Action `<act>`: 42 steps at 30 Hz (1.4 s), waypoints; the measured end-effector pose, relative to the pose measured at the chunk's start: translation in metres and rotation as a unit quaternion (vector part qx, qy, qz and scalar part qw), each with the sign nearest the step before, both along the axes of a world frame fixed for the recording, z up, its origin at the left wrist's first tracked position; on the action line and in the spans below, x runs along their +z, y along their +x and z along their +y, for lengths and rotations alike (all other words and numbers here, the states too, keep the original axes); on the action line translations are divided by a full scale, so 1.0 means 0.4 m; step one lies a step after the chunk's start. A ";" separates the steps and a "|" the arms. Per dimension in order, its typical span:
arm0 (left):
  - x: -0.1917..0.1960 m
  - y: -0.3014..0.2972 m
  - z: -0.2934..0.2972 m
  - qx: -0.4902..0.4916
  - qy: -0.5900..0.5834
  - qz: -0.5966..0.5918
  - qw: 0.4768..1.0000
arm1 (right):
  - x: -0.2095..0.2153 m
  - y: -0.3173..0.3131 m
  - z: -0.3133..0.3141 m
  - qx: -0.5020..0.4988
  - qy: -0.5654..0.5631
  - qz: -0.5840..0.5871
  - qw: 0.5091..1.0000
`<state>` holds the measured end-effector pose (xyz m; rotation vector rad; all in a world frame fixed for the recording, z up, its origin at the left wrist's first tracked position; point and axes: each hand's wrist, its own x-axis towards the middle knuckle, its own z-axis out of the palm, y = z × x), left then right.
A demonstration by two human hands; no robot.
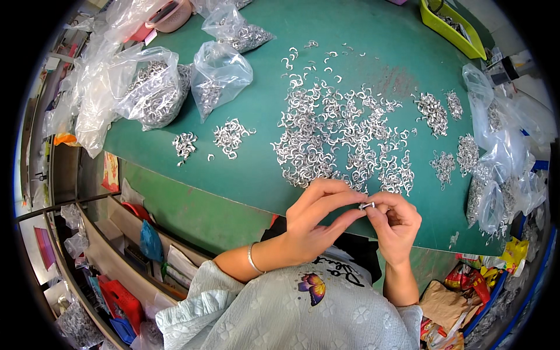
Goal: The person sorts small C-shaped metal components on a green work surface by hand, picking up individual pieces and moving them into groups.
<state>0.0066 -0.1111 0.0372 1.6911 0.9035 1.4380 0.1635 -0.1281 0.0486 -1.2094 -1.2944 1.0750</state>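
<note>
My left hand [319, 214] and my right hand [394, 224] meet at the table's near edge. Between their fingertips is a small silvery curved metal piece [366, 205], pinched from both sides. It looks like the C-shaped pieces on the table, though my fingers cover part of it. Just beyond my hands spreads a broad heap of loose C-shaped metal pieces [309, 146] on the green table top [233, 169]. Smaller piles lie apart from it: one metal pile [231, 137] to the left and another metal pile [432, 114] to the right.
Clear plastic bags of metal parts [154, 96] stand at the left. More plastic bags [496, 169] sit along the right edge. A yellow-green tray [454, 29] is at the far right corner. Below left are shelf compartments holding a red plastic bin [121, 303]; crumpled wrappers [466, 280] lie lower right.
</note>
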 end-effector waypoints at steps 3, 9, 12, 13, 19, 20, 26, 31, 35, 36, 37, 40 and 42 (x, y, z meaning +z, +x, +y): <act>0.006 -0.002 -0.002 -0.004 -0.008 -0.002 1.000 | 0.000 -0.002 -0.002 -0.007 0.001 0.001 1.000; 0.016 -0.005 0.007 0.004 -0.013 0.026 1.000 | 0.002 0.013 0.013 0.003 -0.043 -0.031 0.999; 0.005 -0.013 0.014 0.020 -0.030 0.034 0.999 | 0.005 0.034 0.045 0.026 -0.082 -0.069 0.994; -0.002 -0.017 0.023 0.022 -0.035 0.041 0.998 | 0.000 0.047 0.060 0.020 -0.097 -0.089 0.991; -0.029 -0.071 0.049 0.043 -0.086 0.060 0.994 | -0.025 0.127 0.215 0.052 -0.176 -0.167 0.969; -0.033 -0.079 0.054 0.046 -0.079 0.065 0.994 | -0.005 0.147 0.269 0.057 -0.182 -0.214 0.958; -0.032 -0.097 0.076 0.050 -0.156 0.084 0.983 | 0.161 0.203 0.776 -0.080 -0.030 -0.016 0.996; -0.057 -0.129 0.079 0.117 -0.136 0.077 0.981 | 0.036 0.047 0.701 0.017 -0.052 -0.076 0.996; -0.086 -0.151 0.083 0.130 -0.084 0.148 0.977 | 0.009 0.021 0.542 0.124 -0.169 -0.023 0.977; -0.087 -0.157 0.080 0.117 -0.094 0.171 0.974 | 0.008 0.019 0.508 0.129 -0.178 0.004 0.975; -0.088 -0.151 0.091 0.093 -0.094 0.190 0.973 | 0.009 0.038 0.470 0.117 -0.184 0.014 0.976; -0.083 -0.141 0.099 0.068 -0.097 0.265 0.957 | 0.010 0.034 0.392 0.145 -0.190 -0.002 0.971; -0.091 -0.142 0.084 0.052 -0.099 0.293 0.950 | -0.030 0.018 0.348 0.173 -0.159 -0.036 0.971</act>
